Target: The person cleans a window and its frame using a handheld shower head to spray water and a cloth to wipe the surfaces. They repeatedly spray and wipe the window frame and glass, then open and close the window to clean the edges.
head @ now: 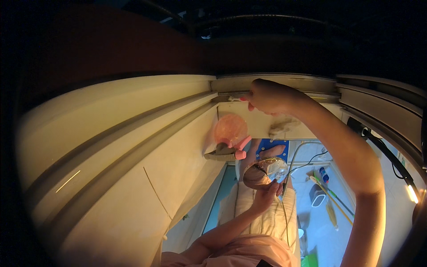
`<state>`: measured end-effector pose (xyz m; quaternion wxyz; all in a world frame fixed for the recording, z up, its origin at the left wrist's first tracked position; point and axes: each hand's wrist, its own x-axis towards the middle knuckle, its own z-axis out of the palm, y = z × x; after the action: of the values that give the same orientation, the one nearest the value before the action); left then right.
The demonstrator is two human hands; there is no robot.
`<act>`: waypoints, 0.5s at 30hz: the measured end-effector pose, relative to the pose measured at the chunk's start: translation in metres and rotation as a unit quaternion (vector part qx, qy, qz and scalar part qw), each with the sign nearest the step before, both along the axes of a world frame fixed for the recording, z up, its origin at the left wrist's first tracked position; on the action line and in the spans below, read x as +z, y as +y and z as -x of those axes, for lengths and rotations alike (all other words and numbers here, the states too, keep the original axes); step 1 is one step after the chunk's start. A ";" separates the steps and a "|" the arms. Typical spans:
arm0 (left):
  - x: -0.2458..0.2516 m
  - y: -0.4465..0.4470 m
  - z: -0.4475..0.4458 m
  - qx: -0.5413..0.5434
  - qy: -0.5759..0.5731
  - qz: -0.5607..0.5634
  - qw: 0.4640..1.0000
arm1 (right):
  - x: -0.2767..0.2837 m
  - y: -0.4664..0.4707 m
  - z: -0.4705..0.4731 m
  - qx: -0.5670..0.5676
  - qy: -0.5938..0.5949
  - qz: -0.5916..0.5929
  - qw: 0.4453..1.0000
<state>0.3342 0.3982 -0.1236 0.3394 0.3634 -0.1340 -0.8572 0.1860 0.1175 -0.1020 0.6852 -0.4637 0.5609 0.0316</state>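
Note:
A small tool with a whitish tip (234, 98), possibly a brush, is pinched in my right hand (273, 98). The tip lies in the window track (227, 94), and that hand hides the rest of the tool. Lower down, my left hand (265, 199) grips the near rim of a shiny metal bowl (256, 173) above my lap. The bowl is tilted and its inside shows dark reflections. To the left of it, on the tiled ledge (193, 133), are a round pink translucent item (231, 128) and a pink-and-grey object (241, 154) of unclear kind.
A dark smudged patch (282, 126) marks the pale surface under my right forearm. A grey hose (292, 157) curves beside the bowl. A lit lamp (412, 194) hangs right. Below are a blue mat (265, 144), a bin (317, 195), a bottle (323, 175) and long handles (333, 200).

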 end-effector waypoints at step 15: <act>0.015 -0.008 0.000 -0.009 -0.066 0.002 0.998 | -0.003 0.023 -0.027 -0.374 -0.253 -0.313 0.836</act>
<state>0.3343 0.3904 -0.1083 0.3231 0.4170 -0.1610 -0.8341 0.2133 0.1400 -0.1047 0.8714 0.0288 0.4588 -0.1711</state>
